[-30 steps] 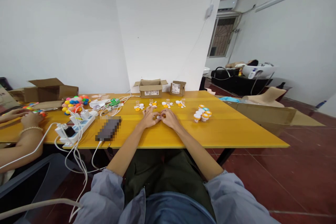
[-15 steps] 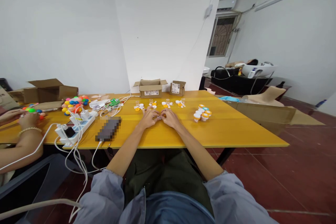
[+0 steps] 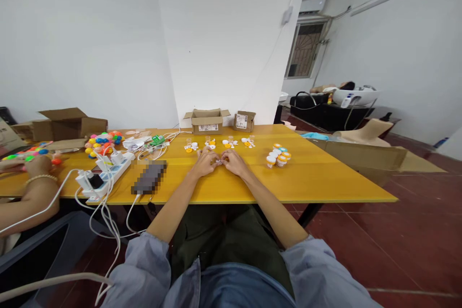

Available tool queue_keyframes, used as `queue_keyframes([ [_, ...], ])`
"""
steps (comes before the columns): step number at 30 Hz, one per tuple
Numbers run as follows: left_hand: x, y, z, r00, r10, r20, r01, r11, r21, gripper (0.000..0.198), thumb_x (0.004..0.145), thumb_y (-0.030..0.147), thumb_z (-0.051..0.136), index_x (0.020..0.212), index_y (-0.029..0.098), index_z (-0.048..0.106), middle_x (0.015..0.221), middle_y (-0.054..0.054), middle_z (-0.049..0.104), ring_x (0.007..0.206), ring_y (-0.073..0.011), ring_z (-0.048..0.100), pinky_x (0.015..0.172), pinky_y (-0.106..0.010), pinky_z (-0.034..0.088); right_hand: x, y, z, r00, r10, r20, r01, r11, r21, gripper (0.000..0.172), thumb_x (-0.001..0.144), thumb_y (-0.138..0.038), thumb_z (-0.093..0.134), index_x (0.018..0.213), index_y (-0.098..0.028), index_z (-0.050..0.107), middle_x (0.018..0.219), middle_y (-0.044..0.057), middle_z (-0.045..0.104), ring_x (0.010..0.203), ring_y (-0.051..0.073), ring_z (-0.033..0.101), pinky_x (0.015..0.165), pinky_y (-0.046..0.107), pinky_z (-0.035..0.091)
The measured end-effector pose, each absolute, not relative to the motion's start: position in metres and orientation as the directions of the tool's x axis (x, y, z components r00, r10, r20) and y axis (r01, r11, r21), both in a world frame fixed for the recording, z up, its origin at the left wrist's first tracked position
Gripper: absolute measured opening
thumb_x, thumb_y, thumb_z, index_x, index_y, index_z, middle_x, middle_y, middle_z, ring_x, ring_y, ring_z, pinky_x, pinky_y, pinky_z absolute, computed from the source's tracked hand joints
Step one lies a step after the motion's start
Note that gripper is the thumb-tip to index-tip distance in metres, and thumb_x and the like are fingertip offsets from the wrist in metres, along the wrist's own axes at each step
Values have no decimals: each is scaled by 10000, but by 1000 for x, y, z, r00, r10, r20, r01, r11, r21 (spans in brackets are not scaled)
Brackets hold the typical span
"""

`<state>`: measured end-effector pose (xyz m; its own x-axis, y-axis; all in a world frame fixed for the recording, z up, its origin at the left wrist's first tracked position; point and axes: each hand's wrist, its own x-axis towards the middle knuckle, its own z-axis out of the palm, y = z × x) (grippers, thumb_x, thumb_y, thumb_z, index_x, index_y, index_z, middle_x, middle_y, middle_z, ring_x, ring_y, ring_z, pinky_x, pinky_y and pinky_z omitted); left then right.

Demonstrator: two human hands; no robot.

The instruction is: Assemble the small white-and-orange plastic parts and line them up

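My left hand [image 3: 205, 162] and my right hand [image 3: 233, 160] meet over the yellow table [image 3: 227, 187], fingers pinched together. Between their fingertips is a small pale piece, too tiny and covered to name. Just beyond the hands lie small groups of white and orange plastic parts, among them an orange ring [image 3: 188, 150] and a white round part [image 3: 195, 145]. A clear cup [image 3: 251, 139] stands behind the rightmost group. To the right of my right hand is a cluster of small lidded tubs [image 3: 277, 155] with white, orange and blue lids.
Two cardboard boxes, one open [image 3: 207, 122] and one smaller [image 3: 244, 121], stand against the wall. On the left are a dark phone [image 3: 149, 178], a white power strip [image 3: 108, 175] with cables, and colourful balls [image 3: 103, 144]. A co-worker's arm [image 3: 36, 197] rests there with a string of balls.
My two hands stay almost in place, fingers still pinched together. At the left, the co-worker's hands have shifted and more of the colourful balls show across them.
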<state>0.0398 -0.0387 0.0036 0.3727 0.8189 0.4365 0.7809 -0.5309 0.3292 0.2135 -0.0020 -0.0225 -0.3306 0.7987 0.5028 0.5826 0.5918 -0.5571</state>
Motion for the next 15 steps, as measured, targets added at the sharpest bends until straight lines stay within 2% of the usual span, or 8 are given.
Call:
queue_keyframes([
  [15,40,-39,3,368,833,414,784,-518,344,83,871,317,664,891,245,699,1002,-46,715,1149,-295,491,1017,-481,310,213,-4,-20,-351,795,494,586,598,-546,99,783,-149,700,721,-225,682,996,45,700,992,203,637,874,314,490],
])
